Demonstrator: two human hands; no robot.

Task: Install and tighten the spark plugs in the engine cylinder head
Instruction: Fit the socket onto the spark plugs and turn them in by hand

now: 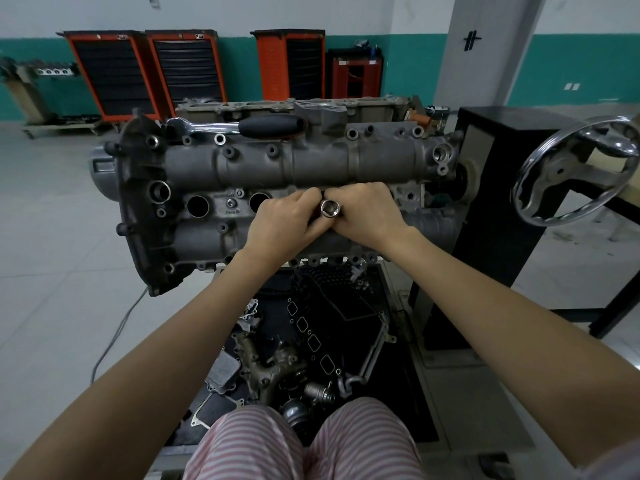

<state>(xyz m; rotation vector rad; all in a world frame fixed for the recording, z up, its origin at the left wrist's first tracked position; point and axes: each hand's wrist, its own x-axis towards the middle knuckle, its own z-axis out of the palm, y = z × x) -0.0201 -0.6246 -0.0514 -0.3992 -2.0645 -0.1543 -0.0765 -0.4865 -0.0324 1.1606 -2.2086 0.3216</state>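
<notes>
The grey cylinder head sits on a stand in front of me, with two open spark plug wells on its left half. My left hand and my right hand meet over the middle of the head and together grip a chrome spark plug socket that stands upright, its open end toward me. What lies under the socket is hidden by my fingers. A ratchet wrench with a black handle lies along the far top edge of the head.
A chrome handwheel and a black stand column stand at the right. Below the head, a black tray holds several loose engine parts. Orange tool cabinets line the far wall. A cable runs across the floor at left.
</notes>
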